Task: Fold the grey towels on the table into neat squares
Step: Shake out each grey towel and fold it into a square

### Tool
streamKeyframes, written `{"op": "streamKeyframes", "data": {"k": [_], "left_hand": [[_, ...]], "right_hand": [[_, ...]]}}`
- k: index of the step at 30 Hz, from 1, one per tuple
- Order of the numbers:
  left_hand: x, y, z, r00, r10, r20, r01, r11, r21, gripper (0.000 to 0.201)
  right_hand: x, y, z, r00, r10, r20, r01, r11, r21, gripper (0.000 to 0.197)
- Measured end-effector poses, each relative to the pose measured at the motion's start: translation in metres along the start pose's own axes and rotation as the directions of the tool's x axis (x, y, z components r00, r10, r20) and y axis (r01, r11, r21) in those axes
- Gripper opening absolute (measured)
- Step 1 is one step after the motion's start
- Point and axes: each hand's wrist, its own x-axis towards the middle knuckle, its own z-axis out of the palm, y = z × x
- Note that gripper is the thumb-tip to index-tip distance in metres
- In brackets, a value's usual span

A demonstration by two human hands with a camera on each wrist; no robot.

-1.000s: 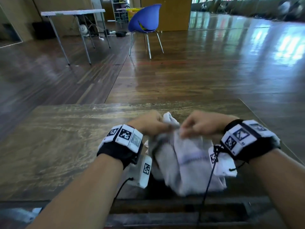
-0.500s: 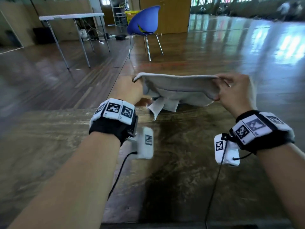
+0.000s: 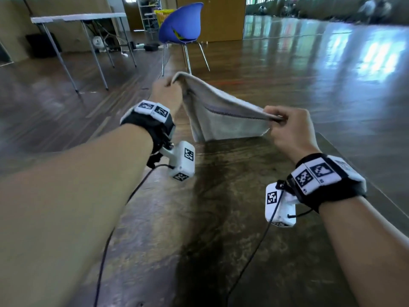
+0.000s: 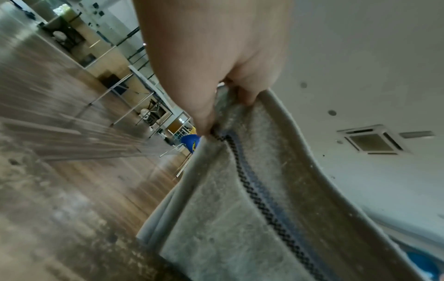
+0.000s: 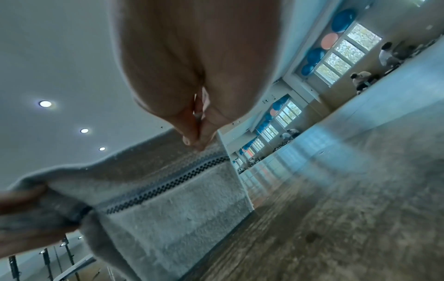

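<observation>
The towel [image 3: 223, 120] is held up above the far edge of the table [image 3: 221, 218], stretched between the left hand [image 3: 167, 94] at its far corner and the right hand [image 3: 290, 127] at its near corner. Beyond the table, a chair [image 3: 180, 25] is seen; left of it, a folding table [image 3: 77, 17].

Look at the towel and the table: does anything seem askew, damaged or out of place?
Nothing looks damaged or spilled. The grey towel is held slanted: the left hand grips its corner higher than the right hand does, so the top edge sags, with the hem at the wooden table.
</observation>
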Motion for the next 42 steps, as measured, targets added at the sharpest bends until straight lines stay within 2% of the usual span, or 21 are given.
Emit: {"op": "streamKeyframes", "data": {"k": [1,3,6,9,11,13,16,18,20,22,25,28,30,33,36,38,40,41,42], "left_hand": [[-0.004,0.007,-0.003,0.998,0.047,-0.042,-0.049,0.998,-0.026,0.023],[-0.014,0.011,-0.012,0.988,0.146,-0.042,-0.146,0.989,-0.006,0.028],[-0.030,0.002,-0.037,0.971,0.239,-0.011,-0.236,0.963,0.129,0.028],[-0.041,-0.004,-0.067,0.954,0.283,-0.098,-0.263,0.948,0.179,0.027],[-0.046,-0.010,-0.082,0.968,0.245,-0.046,-0.215,0.914,0.345,0.024],[-0.055,-0.017,-0.094,0.986,0.092,0.140,-0.157,0.799,0.580,0.025],[-0.077,-0.019,-0.110,0.924,-0.163,0.347,-0.171,0.635,0.754,0.031],[-0.094,-0.011,-0.120,0.894,-0.221,0.389,-0.214,0.553,0.805,0.040],[-0.107,0.000,-0.131,0.875,-0.237,0.422,-0.240,0.546,0.803,0.039],[-0.119,0.013,-0.145,0.854,-0.239,0.463,-0.253,0.587,0.769,0.024],[-0.141,0.036,-0.167,0.831,-0.199,0.519,-0.284,0.651,0.704,0.017],[-0.167,0.057,-0.191,0.836,-0.178,0.519,-0.237,0.735,0.635,0.016],[-0.186,0.067,-0.206,0.836,-0.204,0.509,-0.200,0.751,0.629,0.018],[-0.213,0.078,-0.223,0.795,-0.265,0.546,-0.210,0.724,0.657,0.040],[-0.242,0.085,-0.238,0.754,-0.329,0.568,-0.169,0.739,0.652,0.049],[-0.260,0.089,-0.248,0.699,-0.392,0.599,-0.098,0.776,0.623,0.041],[-0.276,0.093,-0.259,0.603,-0.464,0.649,0.010,0.817,0.576,0.028],[-0.283,0.094,-0.265,0.556,-0.475,0.682,0.038,0.834,0.551,0.029],[-0.287,0.095,-0.269,0.528,-0.470,0.707,0.054,0.850,0.525,0.029]], "right_hand": [[-0.001,-0.002,0.000,0.999,-0.016,-0.037,0.016,1.000,0.007,0.033],[-0.002,-0.007,0.000,0.996,-0.038,-0.082,0.039,0.999,0.012,0.035],[-0.004,-0.013,-0.001,0.995,-0.093,-0.037,0.094,0.995,0.023,0.033],[-0.006,-0.024,0.001,0.971,-0.241,0.007,0.240,0.969,0.050,0.033],[-0.008,-0.030,0.001,0.957,-0.289,0.013,0.290,0.957,-0.028,0.032],[-0.012,-0.029,-0.002,0.964,-0.266,0.024,0.267,0.952,-0.148,0.031],[-0.025,-0.026,-0.013,0.977,-0.169,0.129,0.199,0.939,-0.280,0.028],[-0.037,-0.029,-0.025,0.974,-0.148,0.170,0.199,0.917,-0.345,0.022],[-0.048,-0.035,-0.041,0.973,-0.175,0.150,0.217,0.918,-0.333,0.015],[-0.061,-0.041,-0.059,0.970,-0.196,0.146,0.230,0.936,-0.266,0.011],[-0.084,-0.056,-0.088,0.951,-0.169,0.259,0.214,0.964,-0.157,0.009],[-0.112,-0.075,-0.120,0.902,-0.202,0.382,0.247,0.966,-0.071,0.024],[-0.131,-0.090,-0.138,0.877,-0.184,0.445,0.228,0.973,-0.047,0.023],[-0.156,-0.114,-0.160,0.821,-0.122,0.558,0.166,0.986,-0.028,0.017],[-0.174,-0.134,-0.179,0.721,-0.036,0.692,0.094,0.994,-0.046,0.008],[-0.182,-0.144,-0.191,0.618,0.029,0.786,0.022,0.998,-0.054,0.014],[-0.188,-0.149,-0.198,0.505,0.090,0.858,-0.052,0.996,-0.073,0.019],[-0.191,-0.150,-0.200,0.456,0.100,0.884,-0.069,0.995,-0.077,0.018],[-0.192,-0.151,-0.201,0.423,0.102,0.900,-0.080,0.994,-0.075,0.017]]}}
